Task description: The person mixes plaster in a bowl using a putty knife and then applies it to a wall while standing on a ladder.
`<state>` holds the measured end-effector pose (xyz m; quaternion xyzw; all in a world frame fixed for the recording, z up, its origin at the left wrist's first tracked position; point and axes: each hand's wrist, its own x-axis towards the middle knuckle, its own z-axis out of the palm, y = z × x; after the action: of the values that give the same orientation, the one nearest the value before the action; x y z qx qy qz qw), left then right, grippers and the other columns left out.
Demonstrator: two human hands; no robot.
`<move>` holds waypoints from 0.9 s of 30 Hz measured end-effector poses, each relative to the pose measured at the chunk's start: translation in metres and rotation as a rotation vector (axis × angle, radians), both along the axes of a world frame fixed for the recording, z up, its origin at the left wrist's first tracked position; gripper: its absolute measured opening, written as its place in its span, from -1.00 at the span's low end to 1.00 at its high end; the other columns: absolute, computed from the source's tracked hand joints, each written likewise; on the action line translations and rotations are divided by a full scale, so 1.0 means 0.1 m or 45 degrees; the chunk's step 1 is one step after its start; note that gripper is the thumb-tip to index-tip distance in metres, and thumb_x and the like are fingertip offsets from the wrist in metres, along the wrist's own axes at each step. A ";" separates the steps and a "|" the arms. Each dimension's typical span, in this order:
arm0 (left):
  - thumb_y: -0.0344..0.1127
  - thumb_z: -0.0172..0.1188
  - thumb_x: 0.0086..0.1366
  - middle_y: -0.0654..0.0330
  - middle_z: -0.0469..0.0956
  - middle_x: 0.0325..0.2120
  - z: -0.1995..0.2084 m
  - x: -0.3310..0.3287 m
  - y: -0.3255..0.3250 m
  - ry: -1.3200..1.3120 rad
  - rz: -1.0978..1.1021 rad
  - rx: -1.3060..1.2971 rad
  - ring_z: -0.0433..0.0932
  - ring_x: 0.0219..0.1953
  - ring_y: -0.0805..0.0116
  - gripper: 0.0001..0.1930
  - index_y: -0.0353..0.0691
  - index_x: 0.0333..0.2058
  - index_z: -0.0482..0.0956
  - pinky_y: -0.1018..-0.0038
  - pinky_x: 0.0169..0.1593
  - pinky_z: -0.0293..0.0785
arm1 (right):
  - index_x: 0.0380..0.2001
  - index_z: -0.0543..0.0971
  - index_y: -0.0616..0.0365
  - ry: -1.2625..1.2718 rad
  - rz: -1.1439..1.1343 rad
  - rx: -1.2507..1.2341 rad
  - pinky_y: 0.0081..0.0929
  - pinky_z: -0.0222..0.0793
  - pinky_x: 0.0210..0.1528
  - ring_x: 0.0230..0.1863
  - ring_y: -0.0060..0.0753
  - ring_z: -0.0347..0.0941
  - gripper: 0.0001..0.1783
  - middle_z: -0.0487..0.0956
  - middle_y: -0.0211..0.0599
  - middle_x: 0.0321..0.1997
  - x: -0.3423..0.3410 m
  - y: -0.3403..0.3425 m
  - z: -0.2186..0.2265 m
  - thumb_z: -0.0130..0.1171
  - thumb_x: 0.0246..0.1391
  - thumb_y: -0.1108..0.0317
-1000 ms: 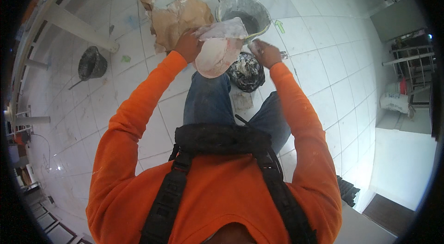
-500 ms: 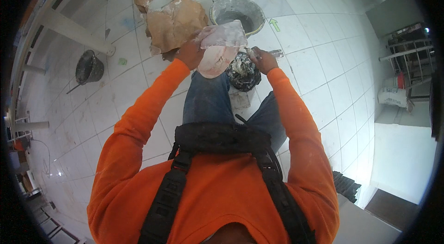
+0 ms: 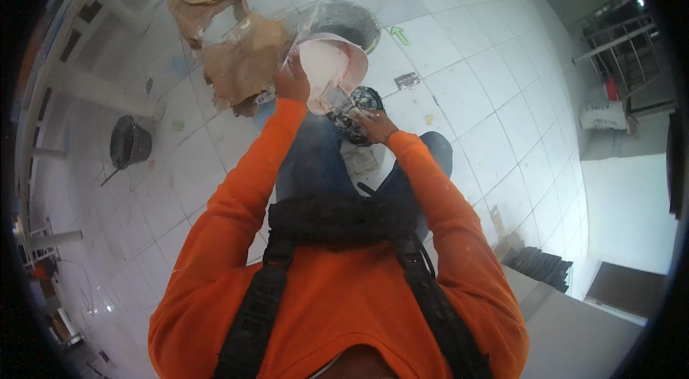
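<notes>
My left hand [image 3: 291, 82] is closed on the left side of a pale, pinkish-white plastic container [image 3: 353, 63] with a wide, rounded opening. White powder or paste [image 3: 321, 63] shows inside it. My right hand [image 3: 375, 126] grips a putty knife [image 3: 336, 99], whose flat grey blade lies at the container's lower edge. Just beyond my right hand, partly covered by it and the knife, is a crumpled black plastic bundle [image 3: 367, 97] smeared with white. A grey bucket [image 3: 362, 14] with a residue-coated inside stands behind the container.
A torn brown paper sack [image 3: 240, 56] lies left of the bucket on the white tiled floor [image 3: 474, 92]. Further left is a black pail [image 3: 130, 143] with a stick. A small grey rectangular piece [image 3: 407, 80] lies at right. White bars [image 3: 108, 88] run along the far left.
The container has turned, so its white contents now face up toward me. My right hand has come left and nearer, bringing the putty knife to the container. The view has shifted slightly.
</notes>
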<state>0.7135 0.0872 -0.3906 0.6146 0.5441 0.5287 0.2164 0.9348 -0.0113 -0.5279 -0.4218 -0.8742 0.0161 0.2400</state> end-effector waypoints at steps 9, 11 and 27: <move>-0.47 0.04 0.00 0.13 0.37 0.03 0.28 0.46 0.31 0.231 -0.246 0.783 0.35 0.03 0.10 -0.51 -0.10 0.00 0.44 0.26 0.13 0.20 | -0.23 0.48 0.11 1.399 -0.608 -1.454 -0.56 0.16 -0.67 -0.69 -0.58 0.29 -0.65 0.47 -0.38 -0.57 0.04 -0.03 0.65 -0.04 0.09 0.08; -0.45 0.05 0.00 0.14 0.37 0.02 0.33 0.48 0.30 0.310 -0.325 0.870 0.36 0.02 0.10 -0.51 -0.08 0.00 0.44 0.25 0.11 0.21 | -0.15 0.44 0.15 0.808 -0.763 -0.723 -0.37 0.37 -0.44 -0.47 -0.32 0.51 -0.60 0.58 -0.21 -0.40 0.13 -0.09 0.68 0.03 0.04 0.09; -0.59 -0.07 -0.07 0.09 0.39 -0.02 0.25 0.41 0.31 0.223 -0.346 0.737 0.33 0.01 -0.02 -0.49 -0.19 -0.05 0.44 0.21 0.11 0.24 | -0.22 0.43 0.16 0.766 -0.812 -0.556 -0.06 0.33 -0.25 -0.29 0.24 0.43 -0.59 0.51 0.19 -0.35 0.07 -0.01 0.61 -0.05 0.09 0.03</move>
<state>0.7544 0.1179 -0.3660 0.7607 0.3009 0.5727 0.0538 0.9416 -0.0126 -0.4665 -0.6857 -0.5696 0.2458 0.3808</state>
